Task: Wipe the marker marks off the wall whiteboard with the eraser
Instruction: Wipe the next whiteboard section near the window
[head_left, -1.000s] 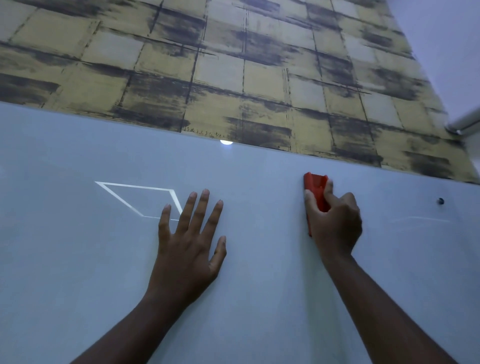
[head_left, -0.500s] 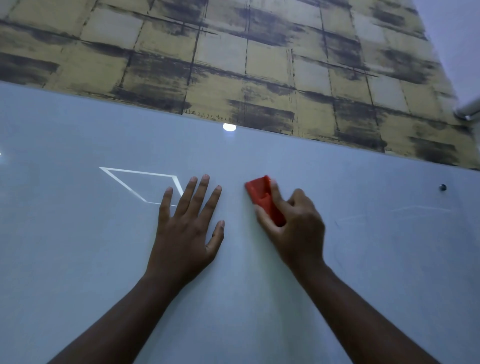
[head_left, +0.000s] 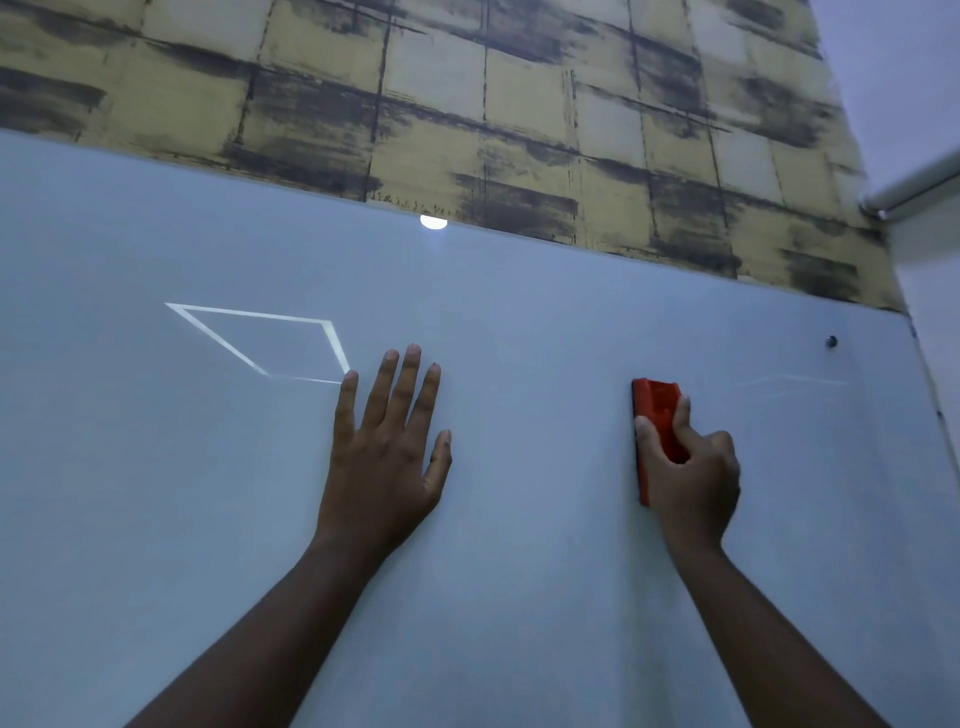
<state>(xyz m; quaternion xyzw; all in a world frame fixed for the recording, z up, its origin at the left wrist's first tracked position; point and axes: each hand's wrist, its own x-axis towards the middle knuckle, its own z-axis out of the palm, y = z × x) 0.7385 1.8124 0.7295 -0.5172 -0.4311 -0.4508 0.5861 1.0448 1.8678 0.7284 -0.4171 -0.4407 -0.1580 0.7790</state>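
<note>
Wiping step in hand. Right hand (head_left: 688, 467) clamped red eraser (head_left: 655, 415) upright against wall whiteboard (head_left: 519, 597), 3 o'clock of left hand (head_left: 387, 447), fingers spread flat, bracing. Faint marks (head_left: 789, 383) at eraser's 2 o'clock; next move likely sweep there.

Right hand (head_left: 688, 467) pressing red eraser (head_left: 655, 415) on whiteboard (head_left: 519, 597), left hand (head_left: 384, 457) flat

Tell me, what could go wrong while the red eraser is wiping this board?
The right hand grips only the lower part of the red eraser, so it might tip and slip out. No dark marker marks show near it; only faint lines lie to its right, so some could be missed. The left hand is pressed flat on the whiteboard, touching the white outline, and may leave smudges there.
</note>
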